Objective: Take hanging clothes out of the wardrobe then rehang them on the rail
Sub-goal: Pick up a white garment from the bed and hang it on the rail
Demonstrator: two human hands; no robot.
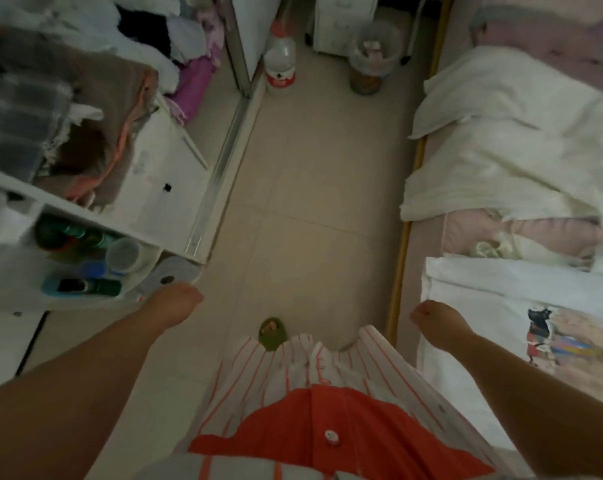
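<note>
Striped dress (327, 382) nearest; left hand (175, 303), right hand (435, 323) curled, holding nothing; tiled floor (320, 174) between wardrobe (175, 174), bed (521, 133).

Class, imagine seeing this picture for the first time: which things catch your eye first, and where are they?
Two bare arms reach forward, the left hand and right hand holding nothing. Below them is a red and striped shirt. A white blanket lies on the bed at right, and clothes are heaped at left.
</note>
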